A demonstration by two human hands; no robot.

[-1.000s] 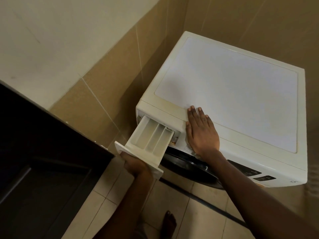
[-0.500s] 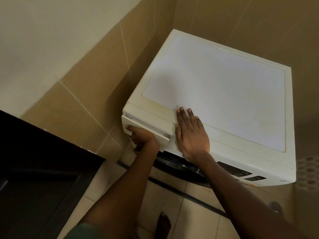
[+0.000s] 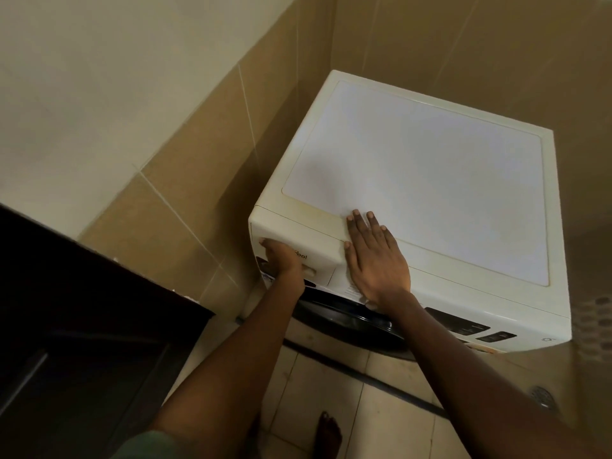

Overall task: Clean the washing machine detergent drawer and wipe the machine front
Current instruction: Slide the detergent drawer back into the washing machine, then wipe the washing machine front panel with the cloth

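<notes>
A cream front-loading washing machine stands in a tiled corner. Its detergent drawer sits pushed fully in at the top left of the front, flush with the panel. My left hand is on the drawer's front, fingers curled into the handle recess. My right hand lies flat over the machine's top front edge, just right of the drawer, fingers straight. The dark round door shows below both hands. No cloth is in view.
A dark cabinet stands at the left, close to the machine. Tan tiled walls close the corner behind and beside it. A dark control panel is on the front right. A bare foot is on the floor tiles, a drain at right.
The drawer, pulled far out a second ago, has been pushed all the way in by my left hand. My right hand has stayed flat on the machine's top edge.
</notes>
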